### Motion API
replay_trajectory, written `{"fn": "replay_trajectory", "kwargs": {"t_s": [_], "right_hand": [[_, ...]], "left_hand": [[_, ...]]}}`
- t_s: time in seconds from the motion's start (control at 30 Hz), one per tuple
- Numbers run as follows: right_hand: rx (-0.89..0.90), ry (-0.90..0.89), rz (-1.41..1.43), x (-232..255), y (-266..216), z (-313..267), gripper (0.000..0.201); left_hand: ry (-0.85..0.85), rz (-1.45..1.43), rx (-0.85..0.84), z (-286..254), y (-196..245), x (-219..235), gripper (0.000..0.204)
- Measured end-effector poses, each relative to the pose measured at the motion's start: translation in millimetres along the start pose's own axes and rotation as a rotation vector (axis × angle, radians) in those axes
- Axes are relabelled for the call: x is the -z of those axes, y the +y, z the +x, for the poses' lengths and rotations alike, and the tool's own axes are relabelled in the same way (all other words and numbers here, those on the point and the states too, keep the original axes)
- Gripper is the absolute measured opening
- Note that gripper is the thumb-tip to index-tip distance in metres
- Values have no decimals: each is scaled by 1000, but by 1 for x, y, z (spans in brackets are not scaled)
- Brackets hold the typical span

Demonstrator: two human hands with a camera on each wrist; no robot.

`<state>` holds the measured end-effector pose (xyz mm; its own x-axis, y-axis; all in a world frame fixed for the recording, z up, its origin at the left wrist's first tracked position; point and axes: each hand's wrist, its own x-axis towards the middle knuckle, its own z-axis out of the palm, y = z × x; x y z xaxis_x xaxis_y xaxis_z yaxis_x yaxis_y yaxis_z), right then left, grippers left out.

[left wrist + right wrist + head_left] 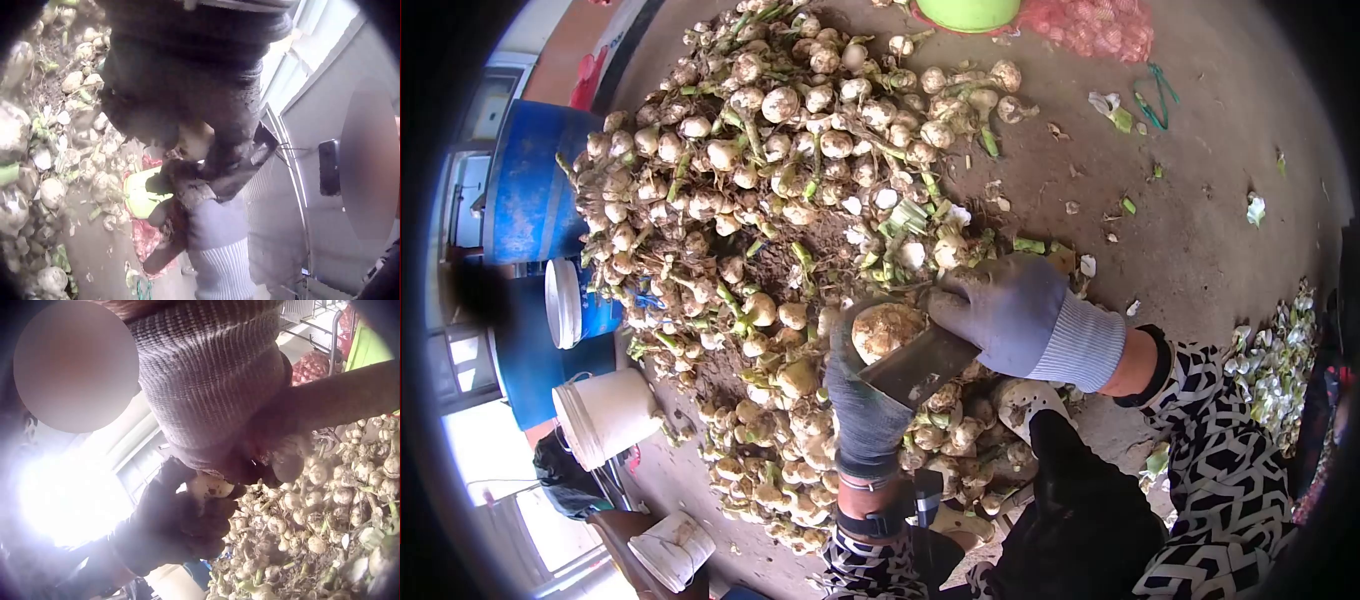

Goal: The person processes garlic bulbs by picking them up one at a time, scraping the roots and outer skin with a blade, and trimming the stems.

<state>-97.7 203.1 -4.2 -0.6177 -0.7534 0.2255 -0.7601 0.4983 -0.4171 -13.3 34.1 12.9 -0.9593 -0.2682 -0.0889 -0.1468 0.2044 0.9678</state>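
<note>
A round, soil-marked bulb (pixel 886 331) lies in the grip of the gloved left hand (pixel 862 400), whose fingers curl round its side. The gloved right hand (pixel 1000 312) grips a dark, wide blade (pixel 922 366) that lies close over the bulb's lower side. Both hands are close together above a heap of bulbs (pixel 780 150). In the left wrist view the left hand (pixel 181 94) is dark, with the right cuff (pixel 222 269) below it. The right wrist view shows the pale bulb (pixel 209 486) between the hands, partly hidden by fingers.
Cut stalks (pixel 908 218) lie on the heap. A green basin (pixel 970 12) and a red net bag (pixel 1100 28) stand at the top. White buckets (pixel 608 415) and a blue barrel (pixel 540 185) are at the left. Peelings (pixel 1275 365) lie at the right, near a shoe (pixel 1030 405).
</note>
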Motion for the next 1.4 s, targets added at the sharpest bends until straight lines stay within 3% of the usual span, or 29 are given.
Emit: {"fn": "replay_trajectory", "kwargs": {"t_s": [0.07,0.1,0.13,0.2,0.23,0.27,0.33,0.4,0.43,0.47,0.53,0.57,0.63,0.67,0.73,0.77,0.8,0.87,0.9,0.93,1.0,1.03,1.07,1.1,1.13,1.2,1.27,1.3,1.4], "right_hand": [[-10,11,7,-7,8,1,21],[-19,16,22,-13,11,0,18],[-21,11,20,-20,14,-1,18],[-180,-103,187,-41,24,-4,17],[-381,-379,93,-80,54,0,17],[-502,-493,6,-86,77,3,21],[-823,-313,487,-100,80,-18,21],[-948,-273,1348,-48,38,-23,19],[-491,3,1144,-41,22,-26,21],[-466,116,1182,-59,12,-28,20],[-725,7,1575,-54,11,-40,22],[-721,6,1570,-54,11,-40,22],[-392,71,1097,-55,8,-37,20],[-394,75,1098,-50,5,-37,20],[-315,188,826,-30,2,-35,18],[-282,238,749,-23,5,-33,17],[-281,236,738,-24,11,-33,17],[-337,-257,547,-38,27,-32,19],[-367,-541,348,-55,41,-24,22],[-428,-545,337,-83,65,-23,24],[-612,-488,301,-100,100,-4,27],[-751,-417,281,-94,106,17,28],[-737,-320,329,-61,101,34,32],[-760,-281,174,-94,125,51,34],[-802,-346,157,-100,134,72,33],[-849,-416,144,-120,143,103,32],[-783,-380,32,-153,148,121,28],[-847,-270,37,-166,148,127,24],[-820,-346,172,-152,151,126,25]], "left_hand": [[-63,176,121,2,2,-2,79],[60,163,33,-8,-23,-3,74],[59,158,36,-8,-23,-3,74],[-97,-312,227,-8,-14,-4,75],[-140,-263,285,-23,1,-4,78],[-244,-214,213,-32,14,-14,78],[-300,-257,-71,-28,2,-17,81],[-174,-279,350,-19,6,-5,89],[-283,-420,116,-11,-15,-2,75],[-249,8,-169,4,-24,-7,77],[-264,529,-113,3,4,0,70],[-260,527,-116,0,0,0,70],[-273,-276,225,-11,-12,0,64],[-191,-135,272,-12,-4,-1,52],[-62,-312,75,-18,-28,-12,49],[-112,-408,34,-21,-30,-10,49],[-169,-468,95,-26,-27,-5,48],[-289,-446,49,-28,-7,-5,48],[-334,-420,-59,-24,-15,-5,47],[-456,-249,-177,-12,-8,1,39],[-337,29,-349,1,-7,-1,29],[-340,309,-289,8,-13,1,28],[-348,588,-240,18,-24,3,27],[-415,859,-238,30,-44,7,35],[-405,864,-244,36,-62,9,35],[-300,1073,-49,42,-88,11,43],[-304,1183,-76,49,-90,7,51],[-272,1127,-38,53,-95,5,52],[-226,1156,-59,64,-96,4,49]]}}
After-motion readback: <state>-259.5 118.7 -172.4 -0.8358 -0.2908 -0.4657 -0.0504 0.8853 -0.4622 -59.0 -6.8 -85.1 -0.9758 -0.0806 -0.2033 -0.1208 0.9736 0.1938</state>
